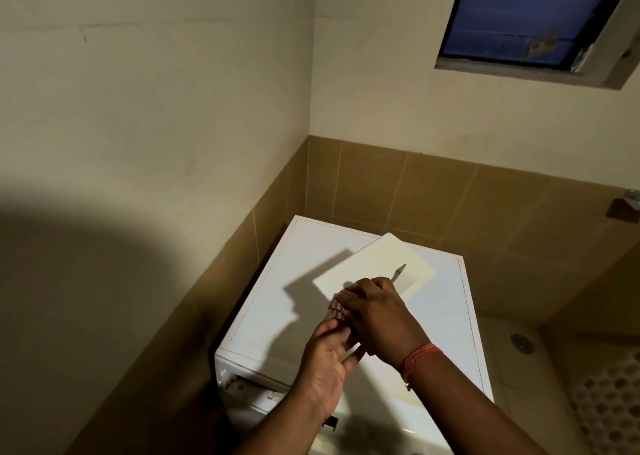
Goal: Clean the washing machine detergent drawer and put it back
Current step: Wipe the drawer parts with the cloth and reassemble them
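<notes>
The white detergent drawer (381,264) is held tilted above the top of the white washing machine (277,302). My left hand (329,354) grips its near end from below. My right hand (377,312) holds a red-and-white striped cloth (340,304) bunched against the drawer's surface. A thin grey part (399,272) sticks out beyond my right fingers. The open drawer slot (249,387) shows at the machine's front upper left. Most of the drawer's near end is hidden by my hands.
The machine stands in a corner between brown-tiled walls (415,191). A dark window (519,15) sits high on the right wall. On the floor to the right are a round drain (521,342) and a patterned mat (609,402). A small wall fitting (625,209) projects at right.
</notes>
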